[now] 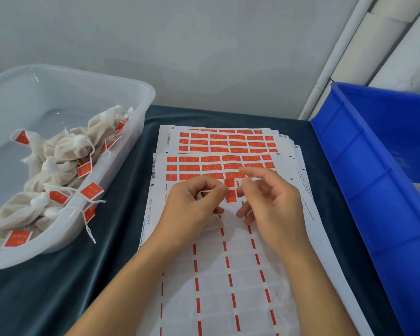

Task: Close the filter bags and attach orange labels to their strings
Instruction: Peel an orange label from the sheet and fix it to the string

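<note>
While the left hand (194, 204) curls round a small white filter bag (212, 223) and pinches its string (207, 191) between thumb and forefinger, the right hand (269, 197) hovers just beside that grip, fingers loosely spread, forefinger and thumb near an orange label (230, 190) at the string's end. Bag and string look light, soft and limp; the label is thin and probably sticky, best taken by its edges. Both grips sit above the label sheet (228, 275) on the desk (70, 275).
</note>
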Demonstrator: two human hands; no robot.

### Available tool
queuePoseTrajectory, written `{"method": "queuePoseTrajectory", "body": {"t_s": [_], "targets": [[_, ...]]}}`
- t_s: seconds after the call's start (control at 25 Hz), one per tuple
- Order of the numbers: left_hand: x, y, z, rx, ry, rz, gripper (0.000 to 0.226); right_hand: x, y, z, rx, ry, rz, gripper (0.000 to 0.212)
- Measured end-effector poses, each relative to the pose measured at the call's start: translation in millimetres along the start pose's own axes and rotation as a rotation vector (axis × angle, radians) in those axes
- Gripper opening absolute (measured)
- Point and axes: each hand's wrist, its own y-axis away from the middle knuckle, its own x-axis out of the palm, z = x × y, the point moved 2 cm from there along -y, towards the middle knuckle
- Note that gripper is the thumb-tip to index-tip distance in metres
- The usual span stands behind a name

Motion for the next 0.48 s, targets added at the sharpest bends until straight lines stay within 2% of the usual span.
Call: {"method": "queuePoseTrajectory", "body": {"t_s": [0.12,0.32,0.48], "targets": [[-2,-1,1,-0.088,0.08,-0.01,0.022,-7,-3,-3,0.04,-0.007,-0.049,0.02],[-3,0,1,-0.089,0.238,0.067,0.028,1,0,1,0.021,-0.055,0.231,0.029],[-4,-1,2,-0.067,0.226,0.054,0.021,6,0,2,-0.024,-0.005,0.282,0.013]]}}
